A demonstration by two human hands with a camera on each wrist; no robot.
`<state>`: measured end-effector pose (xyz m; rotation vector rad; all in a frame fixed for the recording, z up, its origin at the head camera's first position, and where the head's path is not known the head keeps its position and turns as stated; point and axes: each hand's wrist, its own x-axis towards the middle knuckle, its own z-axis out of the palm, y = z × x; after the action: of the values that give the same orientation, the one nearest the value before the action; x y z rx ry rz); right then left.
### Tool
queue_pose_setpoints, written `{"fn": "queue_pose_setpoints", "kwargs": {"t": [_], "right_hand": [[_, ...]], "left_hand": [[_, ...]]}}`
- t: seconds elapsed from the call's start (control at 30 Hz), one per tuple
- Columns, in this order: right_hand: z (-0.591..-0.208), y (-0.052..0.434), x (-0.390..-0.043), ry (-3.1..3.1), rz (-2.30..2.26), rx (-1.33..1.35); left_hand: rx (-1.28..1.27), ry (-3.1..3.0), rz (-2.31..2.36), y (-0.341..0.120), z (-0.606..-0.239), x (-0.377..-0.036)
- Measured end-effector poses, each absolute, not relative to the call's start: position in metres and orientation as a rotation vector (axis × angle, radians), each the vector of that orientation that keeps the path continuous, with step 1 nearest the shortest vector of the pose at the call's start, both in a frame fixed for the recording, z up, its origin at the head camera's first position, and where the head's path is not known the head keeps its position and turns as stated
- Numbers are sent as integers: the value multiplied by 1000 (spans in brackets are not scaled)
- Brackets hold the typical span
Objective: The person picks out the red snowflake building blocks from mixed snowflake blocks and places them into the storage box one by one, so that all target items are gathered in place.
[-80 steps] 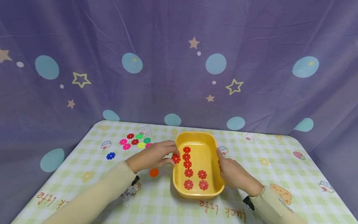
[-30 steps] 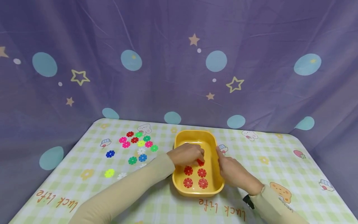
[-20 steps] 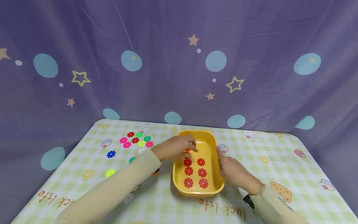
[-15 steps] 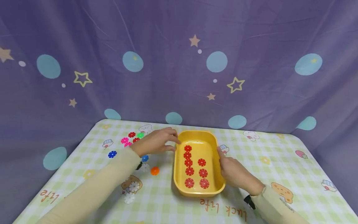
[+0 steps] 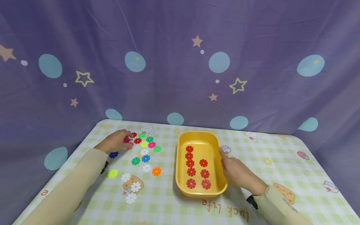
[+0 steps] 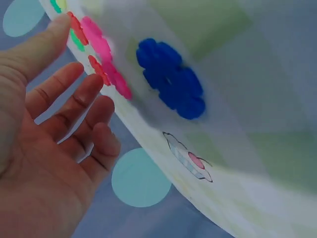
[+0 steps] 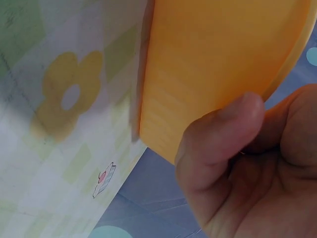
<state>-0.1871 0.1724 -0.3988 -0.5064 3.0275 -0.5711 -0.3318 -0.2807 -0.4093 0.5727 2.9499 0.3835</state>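
Observation:
My left hand (image 5: 116, 142) reaches over a cluster of snowflake building discs on the left of the table. Its fingers are loosely bent with nothing between them, right by two pink discs (image 6: 96, 39) and close to red ones (image 5: 137, 141). A dark blue disc (image 6: 171, 79) lies beneath the wrist. My right hand (image 5: 239, 175) grips the right rim of a yellow tray (image 5: 180, 184), its fingers bent at the wall (image 7: 198, 64) in the right wrist view. Inside the tray, red discs (image 5: 191, 172) form two columns, the left one longer.
Between the left arm and the tray lie green (image 5: 136, 161), light blue (image 5: 146, 158), white (image 5: 136, 187) and orange discs (image 5: 156, 171). A yellow-green disc (image 5: 112, 173) sits beside the left sleeve. The checked tablecloth (image 5: 281, 162) ends at a purple curtain (image 5: 180, 93) behind.
My left hand put a red disc into the tray's right column, let go, then moved left out of the tray to the loose discs. The right hand has stayed on the rim.

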Motion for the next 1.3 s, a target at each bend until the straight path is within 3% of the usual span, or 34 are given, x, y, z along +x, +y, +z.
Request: {"fn": "queue_pose_setpoints", "kwargs": {"t": [0.33,0.63,1.3], "right_hand": [[-400,172,-188,3000,-572,-471],[-401,171,-188,3001,-560,-464],[-392,182,-195,2968,-647,-470]], "left_hand": [[621,2958,365,-264,-416,-345],[500,2829,489,-262,-415,-354],[703,2804,535,-272,-417,-348]]}}
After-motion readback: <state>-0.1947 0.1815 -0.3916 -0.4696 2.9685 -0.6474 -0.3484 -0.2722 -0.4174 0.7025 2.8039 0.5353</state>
